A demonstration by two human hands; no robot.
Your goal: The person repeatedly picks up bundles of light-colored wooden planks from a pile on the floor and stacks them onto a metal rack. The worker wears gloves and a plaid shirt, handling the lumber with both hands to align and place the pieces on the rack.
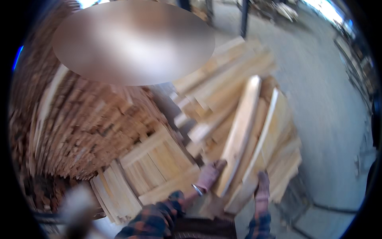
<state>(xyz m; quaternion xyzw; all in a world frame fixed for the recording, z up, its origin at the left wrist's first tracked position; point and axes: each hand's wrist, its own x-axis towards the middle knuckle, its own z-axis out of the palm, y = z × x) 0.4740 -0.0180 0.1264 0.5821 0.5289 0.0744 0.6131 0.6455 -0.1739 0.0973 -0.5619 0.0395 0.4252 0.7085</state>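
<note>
My left hand (210, 174), in a pinkish glove, is closed on the left edge of a pale wooden plank (239, 133) near its lower end. The plank slants up and away over a pile of boards. To its right lies another board with a bright, pale edge (262, 137). My right hand (262, 185), gloved too, rests against the near part of the boards on that side. Motion blur smears its fingers, so its grip is unclear.
Stacked boards (223, 71) continue beyond the plank. Left of them are flat stacks of pale boards (149, 167) and a tall stack of reddish-brown wood pieces (91, 123). Grey floor (318, 103) runs along the right. A blurred oval hides the upper left.
</note>
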